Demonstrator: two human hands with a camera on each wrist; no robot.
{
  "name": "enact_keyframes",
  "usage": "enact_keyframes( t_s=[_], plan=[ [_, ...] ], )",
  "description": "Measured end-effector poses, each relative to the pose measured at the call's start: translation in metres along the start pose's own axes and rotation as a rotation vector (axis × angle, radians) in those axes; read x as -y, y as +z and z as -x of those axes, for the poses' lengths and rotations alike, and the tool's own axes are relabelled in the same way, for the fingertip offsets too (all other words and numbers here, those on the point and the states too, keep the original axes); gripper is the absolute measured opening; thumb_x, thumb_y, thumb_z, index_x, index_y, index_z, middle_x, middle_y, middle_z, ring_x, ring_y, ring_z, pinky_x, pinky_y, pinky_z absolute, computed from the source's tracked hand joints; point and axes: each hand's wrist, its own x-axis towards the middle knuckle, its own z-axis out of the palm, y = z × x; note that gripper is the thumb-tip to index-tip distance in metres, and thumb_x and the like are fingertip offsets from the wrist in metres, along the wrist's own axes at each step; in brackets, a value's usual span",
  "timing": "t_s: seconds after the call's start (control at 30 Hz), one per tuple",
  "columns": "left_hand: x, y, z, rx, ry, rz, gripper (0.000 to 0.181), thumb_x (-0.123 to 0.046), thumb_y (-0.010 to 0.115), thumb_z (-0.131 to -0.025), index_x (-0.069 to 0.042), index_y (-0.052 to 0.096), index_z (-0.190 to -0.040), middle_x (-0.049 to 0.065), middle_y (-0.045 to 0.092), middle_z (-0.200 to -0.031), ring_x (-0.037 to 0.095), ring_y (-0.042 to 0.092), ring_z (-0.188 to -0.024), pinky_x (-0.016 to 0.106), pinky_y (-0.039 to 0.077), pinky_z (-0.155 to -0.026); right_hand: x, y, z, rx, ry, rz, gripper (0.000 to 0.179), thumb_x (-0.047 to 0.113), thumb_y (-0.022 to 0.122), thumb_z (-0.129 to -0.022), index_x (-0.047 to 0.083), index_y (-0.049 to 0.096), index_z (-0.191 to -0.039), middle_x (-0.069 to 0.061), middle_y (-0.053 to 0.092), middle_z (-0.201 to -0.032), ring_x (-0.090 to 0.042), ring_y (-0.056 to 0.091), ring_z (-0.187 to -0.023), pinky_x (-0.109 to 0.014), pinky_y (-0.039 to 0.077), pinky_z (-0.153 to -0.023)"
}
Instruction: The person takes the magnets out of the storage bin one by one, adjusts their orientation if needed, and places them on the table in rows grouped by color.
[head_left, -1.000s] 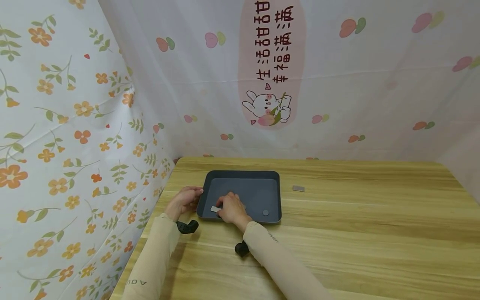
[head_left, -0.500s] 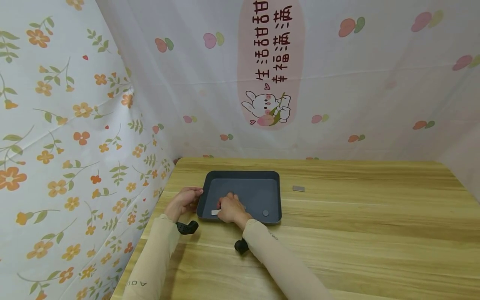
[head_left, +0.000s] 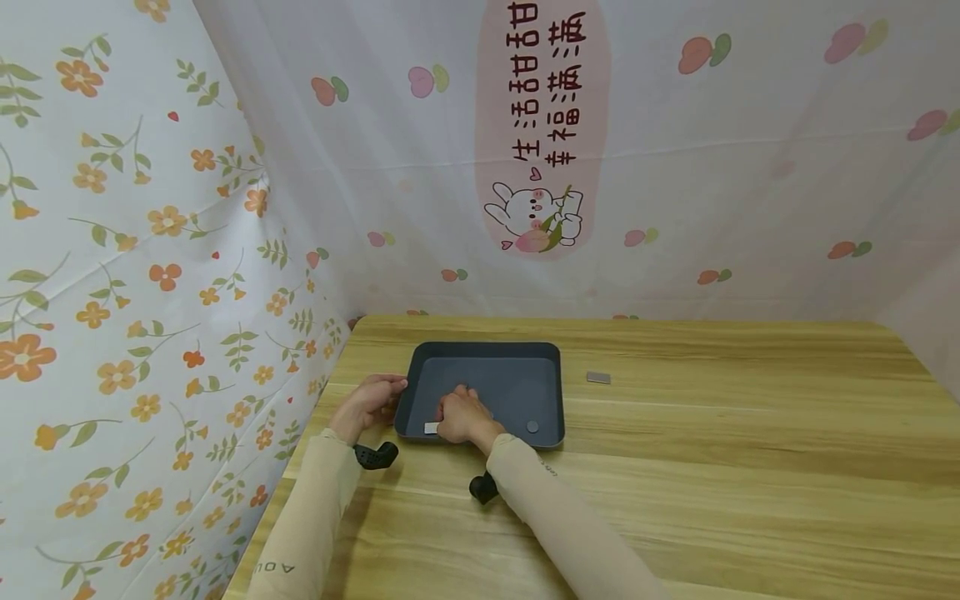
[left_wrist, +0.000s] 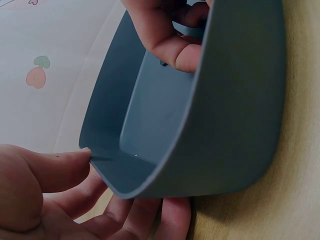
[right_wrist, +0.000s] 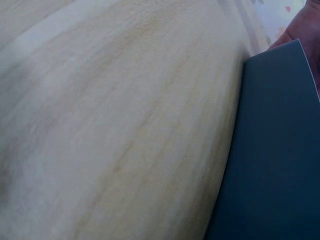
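Note:
A dark grey rectangular tray (head_left: 510, 379) lies on the wooden table. My left hand (head_left: 367, 402) grips its left end; in the left wrist view the thumb lies on the rim and the fingers press the outer wall. Inside the tray, my right hand (head_left: 462, 417) reaches down with bent fingers. A small white flat piece (head_left: 431, 428) shows beside it, partly covered; whether the fingers pinch it is hidden. Near the right fingertips, a tiny dark thing (left_wrist: 163, 63) shows in the left wrist view. A small grey disc (head_left: 532, 427) lies at the tray's right front.
Right of the tray, a small grey-brown rectangular piece (head_left: 598, 377) lies on the table (head_left: 712, 467). A printed curtain (head_left: 675, 200) hangs behind the table, and a flowered one (head_left: 150, 292) on the left. The right wrist view shows mostly tabletop and the tray's outer wall.
The white piece has shifted slightly toward the tray's front edge, and more of it is covered by my right hand. That hand's fingers have turned forward. My left hand stays at the tray's end.

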Motion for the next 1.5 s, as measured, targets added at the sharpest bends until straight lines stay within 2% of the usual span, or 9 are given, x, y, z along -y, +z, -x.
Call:
enact_keyframes(
  t_s=[0.33,0.57,0.73,0.9,1.17,1.5],
  plan=[
    [0.0007,0.0003,0.0,-0.005,-0.001,-0.003,0.042,-0.014,0.041,-0.103,0.002,0.041,-0.142,0.006,0.062,-0.101,0.015,0.058,-0.086,0.033,0.049,-0.073,-0.004,0.0001,-0.0011,0.019,-0.017,-0.055,0.007,0.01,0.065,-0.082,0.016,0.065,-0.079,-0.003,0.049,-0.095,-0.022,0.04,-0.087,-0.034,0.036,-0.068],
    [0.001,-0.0003,-0.001,-0.002,0.01,-0.005,0.042,-0.014,0.04,-0.104,0.003,0.04,-0.142,0.006,0.063,-0.103,0.015,0.059,-0.087,0.033,0.049,-0.074,-0.0051,0.0003,0.0,0.018,-0.035,-0.081,0.009,0.007,0.066,-0.08,0.016,0.066,-0.078,-0.001,0.053,-0.093,-0.021,0.042,-0.088,-0.034,0.036,-0.07],
    [0.0008,0.0004,-0.0011,-0.006,0.001,0.002,0.041,-0.014,0.041,-0.104,0.002,0.042,-0.141,0.006,0.063,-0.1,0.015,0.059,-0.086,0.033,0.049,-0.074,-0.0052,0.001,-0.0001,-0.002,-0.058,-0.09,0.012,0.008,0.069,-0.08,0.018,0.068,-0.073,0.005,0.061,-0.082,-0.018,0.046,-0.085,-0.034,0.039,-0.074],
    [0.0001,0.001,0.0002,-0.014,-0.004,0.003,0.042,-0.015,0.042,-0.103,0.001,0.042,-0.142,0.009,0.063,-0.107,0.016,0.06,-0.089,0.034,0.05,-0.076,-0.0067,0.0039,-0.0023,-0.022,-0.101,-0.076,0.013,0.009,0.07,-0.08,0.019,0.07,-0.071,0.008,0.063,-0.07,-0.014,0.049,-0.076,-0.033,0.038,-0.087],
    [-0.001,0.0008,-0.0001,-0.017,-0.006,0.003,0.043,-0.016,0.041,-0.104,0.001,0.041,-0.143,0.012,0.062,-0.116,0.017,0.06,-0.094,0.035,0.05,-0.081,-0.0076,0.0038,-0.001,-0.031,-0.117,-0.085,0.009,0.015,0.073,-0.083,0.019,0.074,-0.075,0.008,0.067,-0.071,-0.012,0.054,-0.073,-0.037,0.035,-0.102],
    [-0.0008,0.0018,0.0025,-0.007,0.002,0.006,0.044,-0.016,0.04,-0.104,0.002,0.039,-0.144,0.015,0.061,-0.119,0.019,0.06,-0.097,0.036,0.049,-0.082,-0.0101,0.0046,-0.0003,-0.038,-0.142,-0.077,0.009,0.017,0.075,-0.083,0.019,0.074,-0.074,0.008,0.067,-0.07,-0.01,0.057,-0.068,-0.038,0.035,-0.105]
  ],
)
